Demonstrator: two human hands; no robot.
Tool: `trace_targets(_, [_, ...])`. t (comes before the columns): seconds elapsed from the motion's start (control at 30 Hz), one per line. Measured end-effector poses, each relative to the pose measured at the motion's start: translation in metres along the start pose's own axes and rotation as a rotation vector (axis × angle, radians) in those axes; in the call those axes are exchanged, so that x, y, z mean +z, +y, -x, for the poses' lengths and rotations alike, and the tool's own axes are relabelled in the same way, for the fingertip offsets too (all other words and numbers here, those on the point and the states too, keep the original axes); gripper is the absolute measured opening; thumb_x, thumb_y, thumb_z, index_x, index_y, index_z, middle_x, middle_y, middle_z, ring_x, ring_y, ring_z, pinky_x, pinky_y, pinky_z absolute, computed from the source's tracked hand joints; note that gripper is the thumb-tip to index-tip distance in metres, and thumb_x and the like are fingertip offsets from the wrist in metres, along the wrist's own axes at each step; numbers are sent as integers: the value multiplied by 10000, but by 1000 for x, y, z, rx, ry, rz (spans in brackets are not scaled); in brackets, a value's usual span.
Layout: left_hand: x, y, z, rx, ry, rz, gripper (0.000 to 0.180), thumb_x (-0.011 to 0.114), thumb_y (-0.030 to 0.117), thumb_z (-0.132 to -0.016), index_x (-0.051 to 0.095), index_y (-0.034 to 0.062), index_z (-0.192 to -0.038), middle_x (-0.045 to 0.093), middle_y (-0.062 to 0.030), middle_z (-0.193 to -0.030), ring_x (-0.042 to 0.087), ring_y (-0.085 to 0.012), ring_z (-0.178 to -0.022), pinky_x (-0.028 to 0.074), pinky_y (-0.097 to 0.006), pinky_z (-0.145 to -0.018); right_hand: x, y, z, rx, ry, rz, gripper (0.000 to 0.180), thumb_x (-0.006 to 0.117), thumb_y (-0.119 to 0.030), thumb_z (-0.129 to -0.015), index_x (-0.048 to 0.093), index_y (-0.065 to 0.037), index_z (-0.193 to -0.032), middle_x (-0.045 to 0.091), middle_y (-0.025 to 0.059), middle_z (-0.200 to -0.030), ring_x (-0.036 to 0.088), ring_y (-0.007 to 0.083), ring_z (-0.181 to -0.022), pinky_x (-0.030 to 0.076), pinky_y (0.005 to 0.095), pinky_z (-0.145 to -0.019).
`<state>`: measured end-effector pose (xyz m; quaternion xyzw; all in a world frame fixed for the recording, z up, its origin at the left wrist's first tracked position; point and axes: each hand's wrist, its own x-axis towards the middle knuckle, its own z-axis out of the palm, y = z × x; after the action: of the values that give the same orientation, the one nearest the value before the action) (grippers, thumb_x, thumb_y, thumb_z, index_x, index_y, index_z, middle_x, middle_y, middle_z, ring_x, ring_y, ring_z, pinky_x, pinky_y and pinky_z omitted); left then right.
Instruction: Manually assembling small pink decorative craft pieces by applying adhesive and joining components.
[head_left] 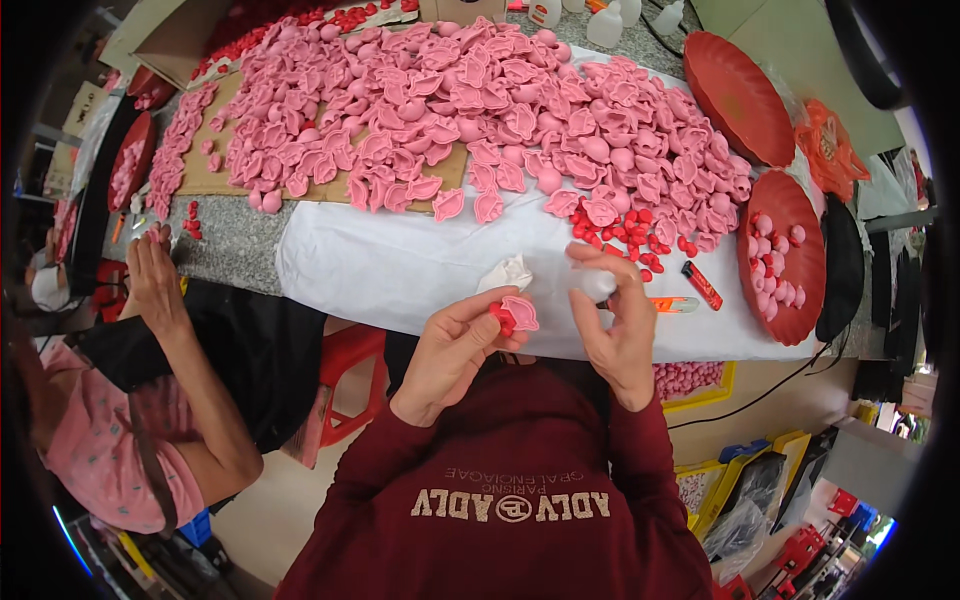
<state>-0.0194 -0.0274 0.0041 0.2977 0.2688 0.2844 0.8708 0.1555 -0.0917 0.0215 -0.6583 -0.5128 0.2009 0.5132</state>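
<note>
My left hand (452, 348) pinches a small pink moulded plastic piece (521, 312) with a red piece (503, 319) against it, over the near edge of the white cloth (390, 255). How the two pieces join is hidden by my fingers. To the right, my right hand (625, 335) has its fingers closed around a small white translucent bottle (596, 285), held apart from the pink piece. A crumpled white tissue (508, 273) lies on the cloth just beyond my left fingers. Loose red pieces (628, 232) are scattered beyond my right hand.
A wide heap of pink pieces (480, 85) covers the far table. Right of my hands lie an orange-handled cutter (674, 305) and a red-and-black lighter (702, 285). Red bowls (786, 322) stand at the right. At the left, a co-worker's hand (155, 285) is near the table edge.
</note>
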Motion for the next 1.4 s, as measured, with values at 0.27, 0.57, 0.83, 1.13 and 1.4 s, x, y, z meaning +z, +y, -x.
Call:
trace_targets(0.27, [-8,-8,-5,-107,-157,178,369,463,99,-903,410,-12,-1251,517,-182,-1159,584,-183,-895,494,-284,-785,-31,-4,38,116,16,-281,331,635,-90,-754,500,34,-1030,590,102,-859,555,140,-734,433,250,-641])
trace_targets(0.57, [-5,-11,-7,-105,-122,213,361,494,88,-891,438,-22,-1230,569,-102,-1016,577,-153,-825,482,-262,-727,-33,-7,36,45,6,-281,297,704,-74,-665,613,31,-928,548,47,-673,472,100,-573,364,225,-518])
trace_targets(0.83, [5,-4,-6,-78,-69,126,365,524,115,-873,455,-48,-1191,565,-165,-1059,580,-152,-843,481,-267,-753,-22,3,46,244,205,-421,419,675,-278,-757,560,72,-957,593,103,-823,526,119,-646,431,240,-586])
trace_targets(1.13, [7,-4,-5,51,-58,-85,304,549,82,-850,514,-59,-1117,601,-172,-976,585,-154,-814,478,-266,-711,-21,-2,44,261,212,-576,423,659,-267,-766,533,54,-1012,595,115,-825,533,135,-647,437,245,-575])
trace_targets(1.4, [23,-6,-5,55,-34,-149,278,557,38,-843,532,-42,-1109,608,-105,-965,567,-118,-789,469,-249,-695,1,-17,25,355,68,-1044,395,572,-59,-762,388,-45,-1111,545,119,-931,539,154,-671,443,249,-555])
